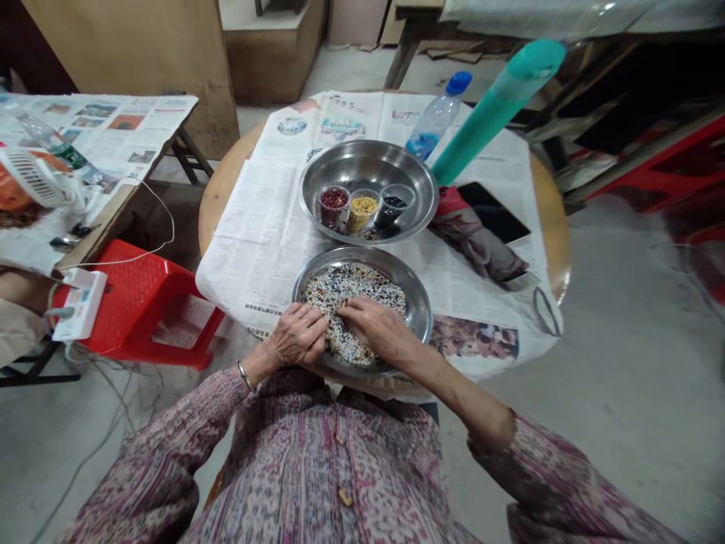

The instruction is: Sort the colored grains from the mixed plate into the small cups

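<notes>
In the head view a steel basin [418, 302] close to my body holds a spread of mixed white, dark and yellowish grains [362, 283]. My left hand [298, 332] rests at its left rim with the fingers curled in; what they hold, if anything, is hidden. Over the grains, my right hand [377, 325] has thumb and fingers pinched together, their tips touching the mix. Whatever is in that pinch is too small to name. Just beyond stands a larger steel basin [368, 155] with three clear cups of red beans [334, 199], yellow grains [363, 208] and black beans [392, 208].
Newspaper [243, 234] covers the round table [558, 249]. A water bottle [435, 117], a long green tube-shaped object [498, 109], a folded umbrella [481, 242] and a dark flat tablet-like object [494, 211] lie right of the basins. A red stool [147, 302] and power strip [80, 306] are left.
</notes>
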The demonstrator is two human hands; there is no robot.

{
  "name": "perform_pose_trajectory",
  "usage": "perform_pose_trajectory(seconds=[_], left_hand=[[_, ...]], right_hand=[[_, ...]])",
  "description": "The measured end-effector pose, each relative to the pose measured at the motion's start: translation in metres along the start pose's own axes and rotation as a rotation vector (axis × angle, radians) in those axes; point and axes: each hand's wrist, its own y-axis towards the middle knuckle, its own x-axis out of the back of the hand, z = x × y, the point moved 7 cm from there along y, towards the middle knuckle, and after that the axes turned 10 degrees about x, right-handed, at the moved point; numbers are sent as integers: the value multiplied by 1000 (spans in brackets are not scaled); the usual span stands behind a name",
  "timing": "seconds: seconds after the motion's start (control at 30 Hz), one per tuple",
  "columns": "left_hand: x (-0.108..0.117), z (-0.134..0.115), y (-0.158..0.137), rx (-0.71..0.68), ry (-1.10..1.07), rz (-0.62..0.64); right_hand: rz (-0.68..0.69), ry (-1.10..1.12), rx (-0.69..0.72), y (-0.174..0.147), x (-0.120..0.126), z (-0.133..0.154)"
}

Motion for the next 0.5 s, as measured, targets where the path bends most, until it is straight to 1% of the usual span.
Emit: perform_pose_trajectory(seconds=[0.1, 0.17, 0.23, 0.27, 0.37, 0.43, 0.5], left_hand=[[2, -1, 0, -3, -12, -21], [3, -1, 0, -10, -25, -38], [4, -1, 0, -16, -37, -51], [4, -1, 0, -17, -40, -53], [2, 0, 0, -11, -34, -34], [2, 0, 0, -4, -45, -31], [5, 1, 0, 12, -80, -54]], right_hand=[[-162, -86, -179, 0, 20, -28], [-245, -134, -297, -5, 28, -44], [-274, -141, -377, -10, 27, -55], [-279, -117, -395, -11, 24, -58], [-311, 68, -356, -6, 12, -56], [-337, 252, -304, 3, 4, -47], [-347, 417, -234, 15, 0, -32]])
